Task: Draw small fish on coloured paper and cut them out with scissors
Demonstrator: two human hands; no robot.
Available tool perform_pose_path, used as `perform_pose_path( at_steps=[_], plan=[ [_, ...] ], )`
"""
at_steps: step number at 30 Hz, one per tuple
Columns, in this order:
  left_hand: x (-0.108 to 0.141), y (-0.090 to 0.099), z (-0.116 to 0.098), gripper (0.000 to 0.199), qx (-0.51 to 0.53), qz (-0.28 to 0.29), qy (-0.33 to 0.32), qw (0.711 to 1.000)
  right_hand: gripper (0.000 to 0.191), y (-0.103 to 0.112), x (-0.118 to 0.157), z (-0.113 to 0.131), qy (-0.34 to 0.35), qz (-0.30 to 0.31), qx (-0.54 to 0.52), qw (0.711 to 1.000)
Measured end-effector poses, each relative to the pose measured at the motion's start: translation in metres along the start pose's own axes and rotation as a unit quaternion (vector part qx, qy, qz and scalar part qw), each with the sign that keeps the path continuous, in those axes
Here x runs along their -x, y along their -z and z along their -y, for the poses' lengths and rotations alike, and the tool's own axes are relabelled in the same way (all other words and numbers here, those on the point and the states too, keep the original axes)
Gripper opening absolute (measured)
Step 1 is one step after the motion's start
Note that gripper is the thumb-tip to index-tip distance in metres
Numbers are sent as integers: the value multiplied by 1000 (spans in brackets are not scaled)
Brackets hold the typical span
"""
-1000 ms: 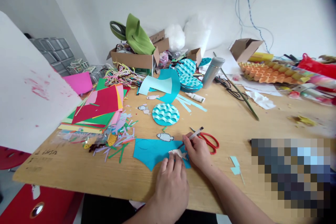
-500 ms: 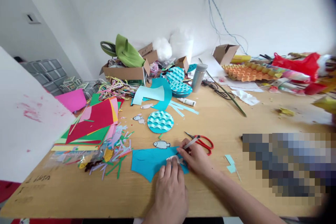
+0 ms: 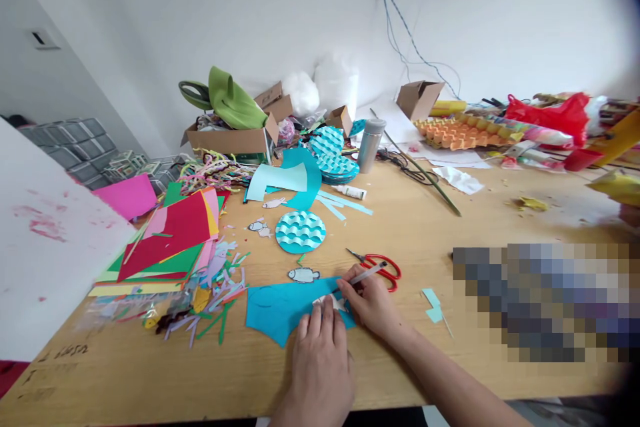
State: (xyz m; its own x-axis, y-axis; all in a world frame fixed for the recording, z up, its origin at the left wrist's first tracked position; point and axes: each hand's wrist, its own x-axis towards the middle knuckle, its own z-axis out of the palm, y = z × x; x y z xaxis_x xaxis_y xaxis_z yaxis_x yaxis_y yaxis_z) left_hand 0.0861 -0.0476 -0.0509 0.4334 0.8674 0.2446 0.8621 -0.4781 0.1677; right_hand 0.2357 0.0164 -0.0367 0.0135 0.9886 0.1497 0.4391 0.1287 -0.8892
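A piece of blue paper [image 3: 270,310] with faint drawn outlines lies at the front of the table. My left hand [image 3: 323,353] rests flat, its fingertips pressing a white fish cutout [image 3: 327,301] onto that paper. In my right hand [image 3: 370,300] is a pen [image 3: 369,272], its tip hidden behind the fingers near the cutout's upper edge. Just above the blue paper sits another fish cutout [image 3: 303,275] with a drawn outline. Red-handled scissors [image 3: 395,273] lie behind my right hand. Farther back is a blue disc [image 3: 300,231] covered in wavy strips.
Coloured paper sheets [image 3: 175,233] and paper scraps [image 3: 220,307] lie to the left. A cardboard box [image 3: 230,141], a grey cylinder [image 3: 371,145], a glue bottle [image 3: 353,192] and an egg tray [image 3: 465,131] stand at the back. A green stick [image 3: 440,193] lies right of centre.
The view has shifted slightly, so everything sits a little farther left. My right hand has moved slightly with the pen, which tilts lower; my left hand stays on the fish cutout.
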Motion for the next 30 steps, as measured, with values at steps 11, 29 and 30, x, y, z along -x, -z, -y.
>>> perform_pose_path(
  at_steps=[11,29,30],
  plan=[
    [1,-1,-1,45,-8,-29,-4,1000,25,1,5,1,27,-8,23,999],
    [1,0,-3,48,-13,-12,-5,1000,23,5,7,0,26,6,41,999],
    [0,0,-3,48,-17,-8,-4,1000,24,5,7,-1,27,6,42,999]
  ],
)
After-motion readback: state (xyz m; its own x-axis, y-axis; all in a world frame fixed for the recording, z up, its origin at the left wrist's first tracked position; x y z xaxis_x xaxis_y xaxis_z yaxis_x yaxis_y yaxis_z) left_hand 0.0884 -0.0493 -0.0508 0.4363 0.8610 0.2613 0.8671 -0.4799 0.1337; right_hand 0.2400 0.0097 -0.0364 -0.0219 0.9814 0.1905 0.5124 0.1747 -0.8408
